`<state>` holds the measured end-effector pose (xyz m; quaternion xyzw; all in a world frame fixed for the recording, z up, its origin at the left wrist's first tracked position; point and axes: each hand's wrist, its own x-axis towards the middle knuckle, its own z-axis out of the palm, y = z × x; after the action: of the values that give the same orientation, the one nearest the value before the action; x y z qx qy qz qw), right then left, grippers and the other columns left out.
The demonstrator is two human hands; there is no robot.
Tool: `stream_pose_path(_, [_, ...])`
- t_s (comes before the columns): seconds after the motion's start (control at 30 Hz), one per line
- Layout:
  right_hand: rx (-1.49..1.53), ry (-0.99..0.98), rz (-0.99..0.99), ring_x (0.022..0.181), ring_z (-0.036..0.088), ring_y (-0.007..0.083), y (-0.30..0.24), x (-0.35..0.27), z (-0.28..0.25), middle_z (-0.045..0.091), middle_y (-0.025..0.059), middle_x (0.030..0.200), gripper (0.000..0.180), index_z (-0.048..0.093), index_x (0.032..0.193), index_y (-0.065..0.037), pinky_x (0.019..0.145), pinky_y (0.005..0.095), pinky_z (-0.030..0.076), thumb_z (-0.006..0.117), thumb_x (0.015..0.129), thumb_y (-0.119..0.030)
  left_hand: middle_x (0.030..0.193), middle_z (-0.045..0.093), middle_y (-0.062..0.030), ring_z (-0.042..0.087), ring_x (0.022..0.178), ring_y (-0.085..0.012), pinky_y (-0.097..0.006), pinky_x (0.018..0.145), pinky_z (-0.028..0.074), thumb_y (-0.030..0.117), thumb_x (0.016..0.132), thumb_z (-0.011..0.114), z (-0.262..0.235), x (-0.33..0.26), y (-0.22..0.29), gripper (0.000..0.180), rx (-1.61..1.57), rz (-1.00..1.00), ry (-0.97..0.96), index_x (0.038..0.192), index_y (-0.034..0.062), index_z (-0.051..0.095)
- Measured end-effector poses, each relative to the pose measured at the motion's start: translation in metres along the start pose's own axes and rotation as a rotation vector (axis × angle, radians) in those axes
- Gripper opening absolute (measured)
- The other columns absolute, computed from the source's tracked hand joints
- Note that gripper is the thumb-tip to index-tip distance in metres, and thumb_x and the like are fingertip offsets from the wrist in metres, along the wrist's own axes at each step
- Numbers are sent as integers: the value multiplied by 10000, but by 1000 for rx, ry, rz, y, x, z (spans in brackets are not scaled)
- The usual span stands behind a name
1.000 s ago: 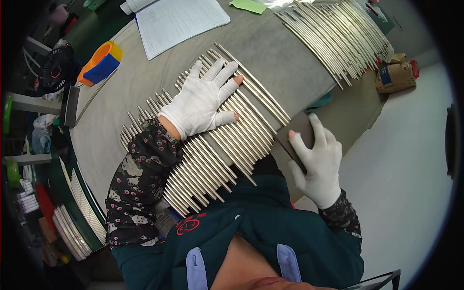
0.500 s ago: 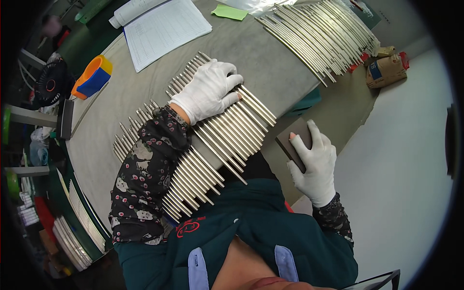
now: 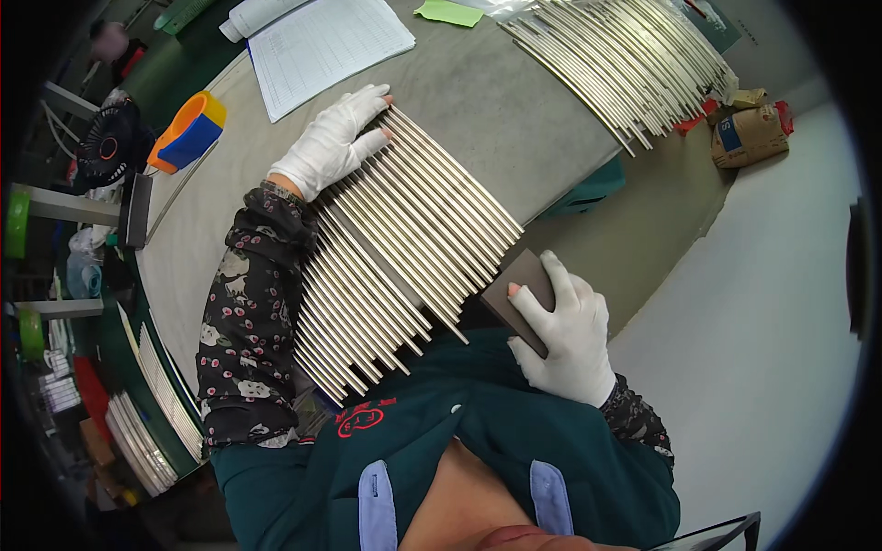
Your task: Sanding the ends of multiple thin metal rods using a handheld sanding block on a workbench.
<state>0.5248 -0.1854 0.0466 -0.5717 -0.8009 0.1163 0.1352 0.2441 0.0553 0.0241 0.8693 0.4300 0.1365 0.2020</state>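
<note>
Done, as far as visible: metal rods [image 3: 432,202] side by side on table [image 3: 514,110], near-parallel. Left uneven: near ends staggered, gap splits row. Left hand [image 3: 333,138] reaches to rods' far ends, fingers outstretched, wrapped round nothing visible; forearm along row's left side. Right hand [image 3: 568,335] grips dark block [image 3: 531,280] just beside near ends, contact unclear.

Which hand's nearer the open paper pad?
Left. The left hand is just below the paper pad, at the far ends of metal rods; the right hand is farther off, lower right, holding a dark block.
</note>
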Motion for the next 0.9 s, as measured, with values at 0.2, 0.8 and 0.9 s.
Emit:
stream_pose_path(0.2, [10, 83, -15, 1100, 511, 345, -3, 6, -1, 437, 251, 1353, 626, 593, 1190, -178, 806, 422, 421, 784, 595, -201, 1516, 340, -151, 273, 1424, -317, -420, 1187, 173, 350, 963, 521, 9, -2, -8, 578, 220, 130, -11, 1425, 32, 385])
stream_pose_path(0.8, [107, 73, -32, 1096, 508, 351, -10, -6, 14, 441, 250, 1355, 629, 585, 1201, -174, 826, 430, 414, 770, 601, -202, 1552, 241, -153, 244, 1420, -366, -503, 1166, 190, 495, 937, 477, 9, -12, 29, 672, 532, 126, 54, 1465, 100, 345])
stream_pose_path(0.9, [55, 89, 43, 1093, 511, 362, 4, -12, 10, 450, 254, 1351, 630, 592, 1205, -145, 840, 429, 415, 768, 602, -184, 1546, 249, -170, 243, 1424, -355, -506, 1167, 175, 577, 952, 366, 19, -15, 49, 697, 535, 206, -64, 1477, 121, 328])
